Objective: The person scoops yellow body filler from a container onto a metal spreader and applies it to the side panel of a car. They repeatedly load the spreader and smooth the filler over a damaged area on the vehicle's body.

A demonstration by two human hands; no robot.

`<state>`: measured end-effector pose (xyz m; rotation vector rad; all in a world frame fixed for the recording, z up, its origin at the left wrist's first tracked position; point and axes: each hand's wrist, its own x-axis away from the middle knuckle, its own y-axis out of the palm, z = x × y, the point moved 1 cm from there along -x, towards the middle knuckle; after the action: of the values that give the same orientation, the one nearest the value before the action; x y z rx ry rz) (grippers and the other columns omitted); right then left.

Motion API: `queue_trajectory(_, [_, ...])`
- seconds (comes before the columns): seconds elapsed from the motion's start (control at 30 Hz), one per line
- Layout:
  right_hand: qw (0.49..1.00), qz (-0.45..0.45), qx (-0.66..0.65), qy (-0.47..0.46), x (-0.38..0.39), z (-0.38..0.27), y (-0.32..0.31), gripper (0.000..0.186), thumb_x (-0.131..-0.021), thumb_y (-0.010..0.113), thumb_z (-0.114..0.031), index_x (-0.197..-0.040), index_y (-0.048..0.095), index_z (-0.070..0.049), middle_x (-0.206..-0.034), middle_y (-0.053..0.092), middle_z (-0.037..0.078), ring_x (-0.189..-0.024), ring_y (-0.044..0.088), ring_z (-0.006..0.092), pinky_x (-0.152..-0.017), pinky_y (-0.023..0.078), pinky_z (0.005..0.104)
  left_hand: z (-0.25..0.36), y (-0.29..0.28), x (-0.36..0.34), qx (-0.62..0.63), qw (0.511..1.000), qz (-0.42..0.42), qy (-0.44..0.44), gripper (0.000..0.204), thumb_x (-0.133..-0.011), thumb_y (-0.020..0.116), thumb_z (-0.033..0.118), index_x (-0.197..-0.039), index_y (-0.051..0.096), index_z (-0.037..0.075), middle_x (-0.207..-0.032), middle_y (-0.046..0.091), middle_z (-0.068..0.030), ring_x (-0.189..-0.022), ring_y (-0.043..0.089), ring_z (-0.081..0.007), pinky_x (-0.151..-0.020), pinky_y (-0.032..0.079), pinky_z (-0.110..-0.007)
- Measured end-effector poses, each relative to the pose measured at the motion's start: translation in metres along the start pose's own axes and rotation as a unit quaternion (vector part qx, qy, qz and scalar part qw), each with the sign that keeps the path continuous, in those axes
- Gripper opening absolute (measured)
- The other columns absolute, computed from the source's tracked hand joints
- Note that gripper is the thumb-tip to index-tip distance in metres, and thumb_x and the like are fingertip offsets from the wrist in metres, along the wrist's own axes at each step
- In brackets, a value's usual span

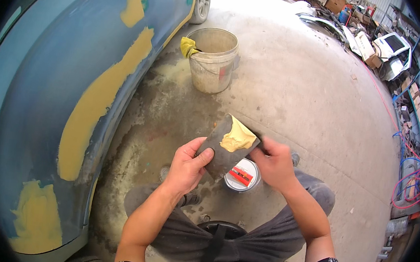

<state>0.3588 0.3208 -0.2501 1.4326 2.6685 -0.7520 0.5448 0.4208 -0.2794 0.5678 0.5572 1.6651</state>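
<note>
While the left hand (187, 165) pinches a dark board (221, 158) between thumb and fingers in the head view, the right hand (275, 164) curls its fingers at the board's right corner; whether it grips the board or a thin dark tool, I cannot quite tell; a yellow paste (238, 136) lies heaped on the board's far end; below, a white-topped can (251, 166) bearing a red tube (241, 176) stands between the person's legs; ahead is a grimy bucket (211, 73), and to the left a blue car door (38, 101) carries yellow patches (87, 115).
</note>
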Motion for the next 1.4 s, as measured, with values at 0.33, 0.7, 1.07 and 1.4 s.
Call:
queue_trajectory(0.33, [0.989,-0.016,-0.138,-0.044,0.007,0.003,-0.005,0.020,-0.093,0.058,-0.006,-0.110,0.064,0.003,-0.081,0.062,-0.001,-0.074,0.051,0.0068,-0.068,0.044,0.0242,-0.002,-0.007,-0.005,0.039,0.998,0.044,0.013,0.027,-0.094,0.054,0.005,-0.120,0.055,-0.001,-0.110,0.064,-0.0066,-0.097,0.061,-0.0120,-0.084,0.049,-0.026])
queue_trajectory(0.7, [0.965,0.033,-0.258,0.014,0.003,0.000,-0.013,0.015,-0.096,0.053,-0.008,-0.106,0.060,0.001,-0.082,0.057,-0.006,-0.071,0.045,0.0023,-0.061,0.037,0.0201,0.014,-0.016,-0.006,0.022,0.999,0.036,0.005,0.028,-0.093,0.053,0.004,-0.121,0.055,-0.001,-0.112,0.064,-0.0075,-0.099,0.062,-0.0137,-0.086,0.050,-0.028])
queue_trajectory(1.07, [0.996,-0.022,0.019,-0.088,0.011,0.002,-0.003,0.019,-0.095,0.056,-0.013,-0.108,0.062,-0.001,-0.079,0.062,0.003,-0.071,0.052,0.0078,-0.065,0.044,0.0244,-0.001,-0.006,-0.002,0.017,0.999,0.022,0.017,0.028,-0.093,0.054,0.004,-0.121,0.054,-0.001,-0.111,0.064,-0.0070,-0.097,0.061,-0.0125,-0.085,0.049,-0.027])
queue_trajectory(1.4, [0.916,0.070,-0.392,0.052,0.009,0.019,0.002,0.015,-0.098,0.051,-0.012,-0.104,0.061,-0.003,-0.089,0.057,-0.003,-0.077,0.050,0.0042,-0.066,0.040,0.0208,-0.011,-0.003,-0.004,0.002,0.999,0.051,-0.006,0.027,-0.094,0.054,0.005,-0.120,0.055,0.000,-0.110,0.064,-0.0059,-0.094,0.061,-0.0117,-0.081,0.050,-0.026])
